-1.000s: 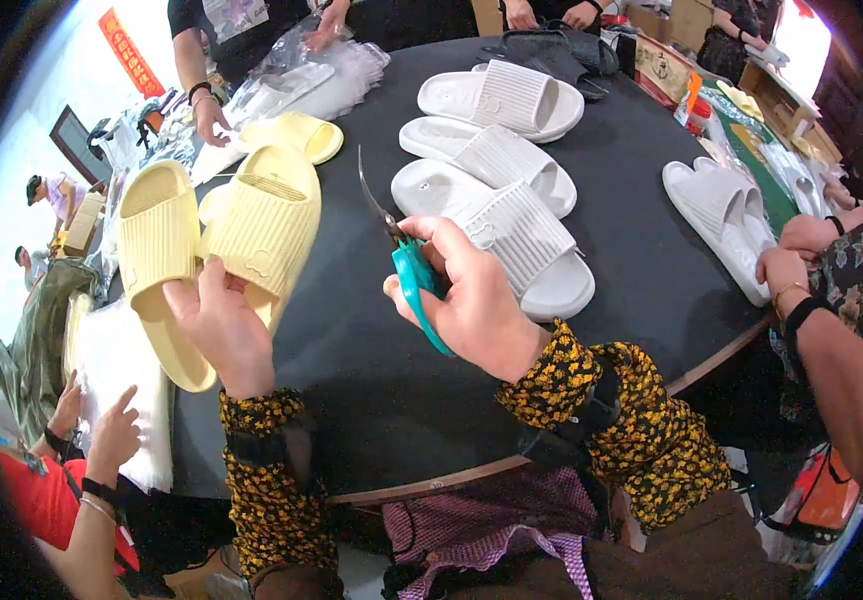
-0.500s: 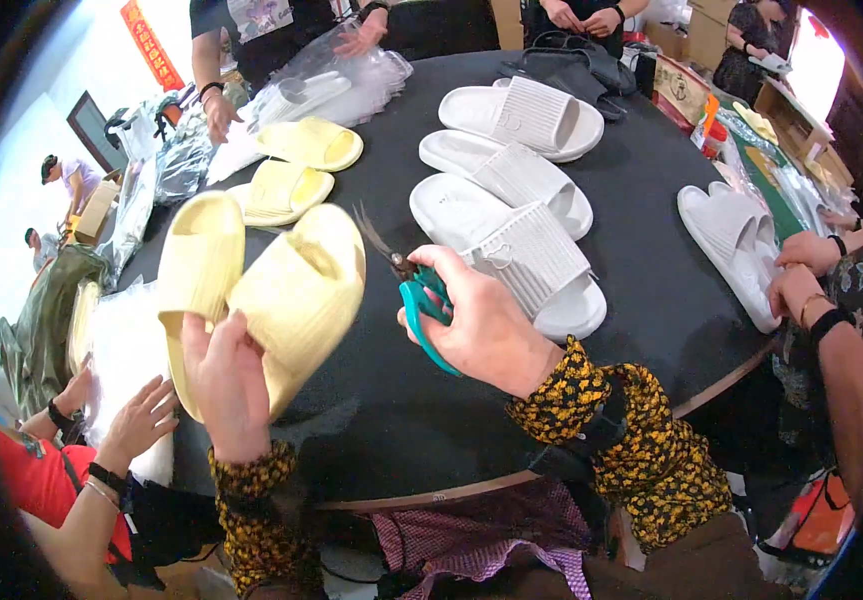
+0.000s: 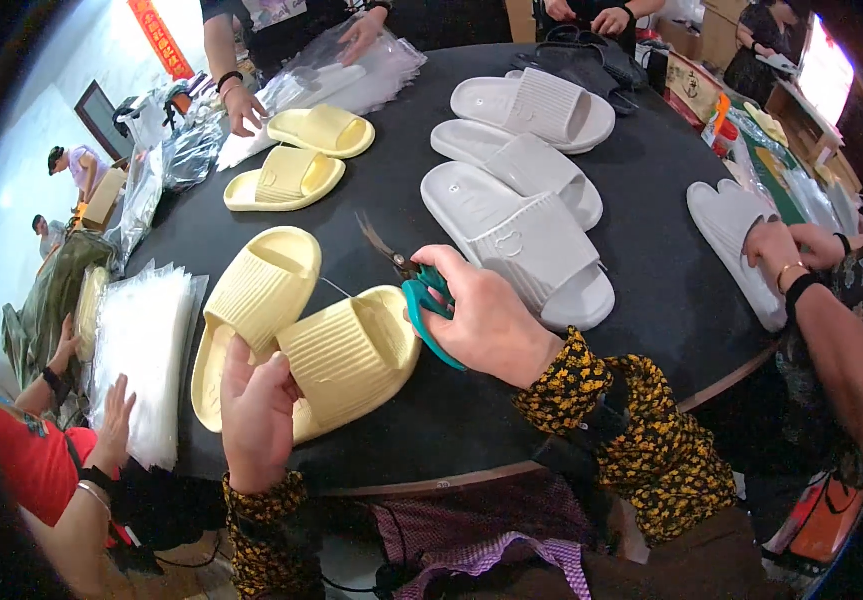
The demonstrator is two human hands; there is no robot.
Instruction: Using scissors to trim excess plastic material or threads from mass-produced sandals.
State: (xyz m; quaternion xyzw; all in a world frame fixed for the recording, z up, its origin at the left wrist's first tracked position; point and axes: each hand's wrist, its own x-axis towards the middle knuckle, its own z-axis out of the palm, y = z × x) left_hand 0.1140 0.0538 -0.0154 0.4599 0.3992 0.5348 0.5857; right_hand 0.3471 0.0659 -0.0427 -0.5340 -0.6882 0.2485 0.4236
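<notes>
Right hand (image 3: 491,320) fingers grip green scissors (image 3: 421,295); left hand (image 3: 256,415) apparently pinches the yellow slide (image 3: 346,360).

Pale yellow ribbed slippers (image 3: 301,340), teal-handled scissors (image 3: 421,300), white slippers (image 3: 521,240) — on a black table (image 3: 651,270).

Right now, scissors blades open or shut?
Shut, as far as visible: the scissors in the right hand show one narrow dark point, no V gap, beside the yellow slippers.

Both forearms: black sleeves, dense yellow-orange floral print, gathered cuffs.
</notes>
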